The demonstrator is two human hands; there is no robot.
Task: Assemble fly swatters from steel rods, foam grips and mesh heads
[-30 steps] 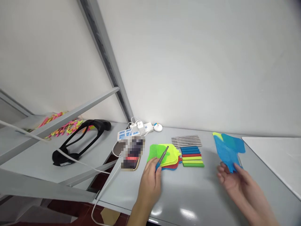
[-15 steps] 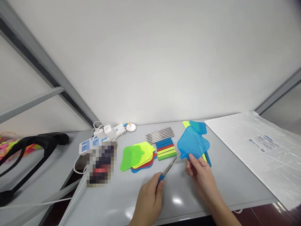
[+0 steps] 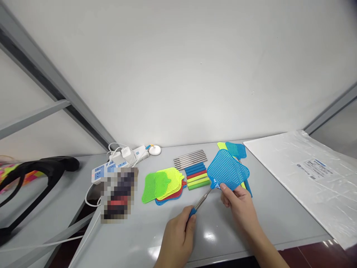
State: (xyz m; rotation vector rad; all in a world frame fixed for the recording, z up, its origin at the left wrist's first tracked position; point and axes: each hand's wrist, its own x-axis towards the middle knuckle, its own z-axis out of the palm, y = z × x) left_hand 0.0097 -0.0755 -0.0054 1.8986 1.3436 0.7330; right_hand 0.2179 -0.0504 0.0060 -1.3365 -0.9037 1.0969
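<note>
- While a black frame (image 3: 65, 163) is seen at far left, a power strip (image 3: 98, 174) with plugs and white cables is noted beside it.
- A pixelated item (image 3: 119, 195) is laid in front of the strip; a white disc (image 3: 155, 150) is placed near the wall.
- Mesh heads (image 3: 154, 186) are stacked: green uppermost, then yellow, red, blue.
- A handle (image 3: 201, 201), metal rod with blue grip, is held by the left hand (image 3: 178, 234), fingers closed round the grip.
- Metal rods (image 3: 189, 159) are lined up behind coloured sleeves (image 3: 196, 176).
- A blue mesh head (image 3: 228, 167) is held above the tabletop (image 3: 223, 238), its neck met by the rod tip; insertion cannot be determined.
- Its lower edge is pinched between thumb and fingers of the right hand (image 3: 238, 203).
- More swatter heads (image 3: 237, 149) are partly hidden behind; a wrapped white panel (image 3: 281, 160) is positioned at right.
</note>
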